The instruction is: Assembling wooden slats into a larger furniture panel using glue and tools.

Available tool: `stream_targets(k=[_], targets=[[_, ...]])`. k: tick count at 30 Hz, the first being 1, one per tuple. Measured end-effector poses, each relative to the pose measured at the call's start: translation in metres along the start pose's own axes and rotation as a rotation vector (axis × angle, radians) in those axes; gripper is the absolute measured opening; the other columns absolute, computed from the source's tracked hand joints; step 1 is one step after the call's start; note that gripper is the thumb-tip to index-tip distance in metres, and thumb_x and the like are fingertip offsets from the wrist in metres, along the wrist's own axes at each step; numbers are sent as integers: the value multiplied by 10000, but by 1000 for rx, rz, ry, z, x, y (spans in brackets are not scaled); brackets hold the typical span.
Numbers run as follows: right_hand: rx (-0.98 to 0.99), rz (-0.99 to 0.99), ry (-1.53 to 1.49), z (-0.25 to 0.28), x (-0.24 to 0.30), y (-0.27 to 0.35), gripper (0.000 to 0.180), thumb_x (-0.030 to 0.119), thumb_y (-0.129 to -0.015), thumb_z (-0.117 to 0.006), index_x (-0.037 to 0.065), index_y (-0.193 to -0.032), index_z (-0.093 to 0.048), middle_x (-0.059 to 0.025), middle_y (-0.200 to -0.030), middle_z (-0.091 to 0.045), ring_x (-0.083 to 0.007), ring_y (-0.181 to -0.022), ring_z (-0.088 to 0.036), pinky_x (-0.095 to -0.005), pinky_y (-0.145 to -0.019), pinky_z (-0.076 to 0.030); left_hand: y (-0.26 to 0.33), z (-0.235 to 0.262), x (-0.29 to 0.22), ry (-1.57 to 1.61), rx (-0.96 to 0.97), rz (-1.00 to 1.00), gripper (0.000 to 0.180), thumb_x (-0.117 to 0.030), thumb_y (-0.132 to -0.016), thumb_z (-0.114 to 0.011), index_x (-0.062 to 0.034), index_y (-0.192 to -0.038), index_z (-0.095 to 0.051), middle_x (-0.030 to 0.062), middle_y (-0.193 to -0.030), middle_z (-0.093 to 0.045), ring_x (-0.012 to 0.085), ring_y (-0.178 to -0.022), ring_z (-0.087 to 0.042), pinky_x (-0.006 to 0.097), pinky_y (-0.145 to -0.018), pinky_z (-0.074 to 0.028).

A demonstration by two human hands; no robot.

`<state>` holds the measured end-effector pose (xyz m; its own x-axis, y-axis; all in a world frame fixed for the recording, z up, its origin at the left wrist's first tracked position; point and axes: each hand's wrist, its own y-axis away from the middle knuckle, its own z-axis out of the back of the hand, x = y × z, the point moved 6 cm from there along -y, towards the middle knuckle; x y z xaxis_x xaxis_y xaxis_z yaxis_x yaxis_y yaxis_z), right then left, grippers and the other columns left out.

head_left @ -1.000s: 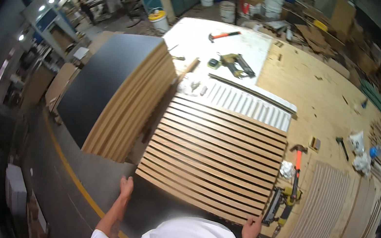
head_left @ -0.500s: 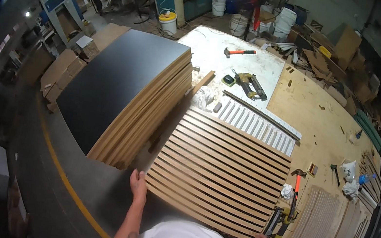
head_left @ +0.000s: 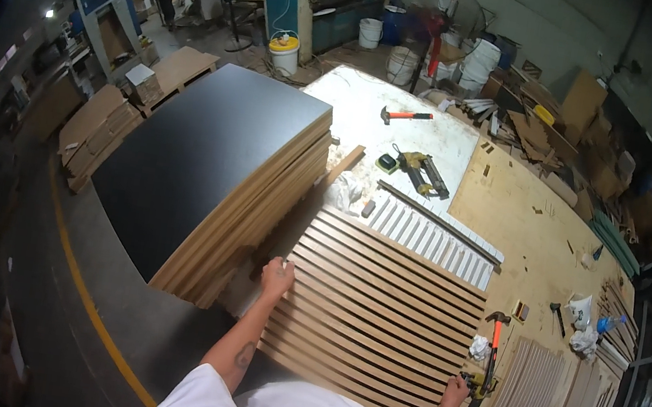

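A slatted wood panel [head_left: 376,320], light wooden strips with dark gaps between them, lies in front of me at the near edge of the workbench. My left hand [head_left: 277,277] is closed on its left edge, about midway along that side. At the near right corner my right hand [head_left: 453,393] grips the opposite edge. Just beyond the right hand lies a nail gun [head_left: 476,384], partly hidden by the hand, with a red-handled claw hammer [head_left: 494,347] beside it. To the left of the panel rises a tall stack of black-topped boards [head_left: 210,161].
On the workbench [head_left: 506,180] lie a second nail gun [head_left: 423,173], a tape measure [head_left: 388,163], another hammer [head_left: 404,117] and a white ribbed piece [head_left: 430,240]. Bundled wooden strips [head_left: 516,400] cover the right side. Scrap wood [head_left: 534,134] is heaped behind.
My left hand has moved forward along the panel's left edge from its near corner. The right hand has shifted slightly forward at the right edge. The view has tilted a little.
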<state>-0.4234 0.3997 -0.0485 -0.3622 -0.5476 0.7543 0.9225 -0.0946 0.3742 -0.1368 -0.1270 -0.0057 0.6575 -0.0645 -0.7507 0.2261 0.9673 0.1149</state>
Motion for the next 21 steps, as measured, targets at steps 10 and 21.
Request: stream_targets(k=[10, 21], targets=[[277, -86, -109, -11, 2, -21, 355, 264, -981, -517, -41, -1140, -604, -102, -1040, -624, -246, -917, -579, -400, -806, -458, -44, -16, 58, 249, 440, 182, 562, -443, -863, -618, 96, -1013, -662, 115, -892, -668, 205, -842, -604, 355, -785, -472], [263, -382, -304, 31, -46, 47, 562, 303, -964, -550, 41, -1434, -389, -143, -1443, -415, -277, -1294, -406, -367, -1082, -340, 108, 79, 136, 441, 580, 683, 618, -551, -940, -482, 17, -1114, -655, 124, -939, -680, 205, -846, -647, 303, -636, -538]])
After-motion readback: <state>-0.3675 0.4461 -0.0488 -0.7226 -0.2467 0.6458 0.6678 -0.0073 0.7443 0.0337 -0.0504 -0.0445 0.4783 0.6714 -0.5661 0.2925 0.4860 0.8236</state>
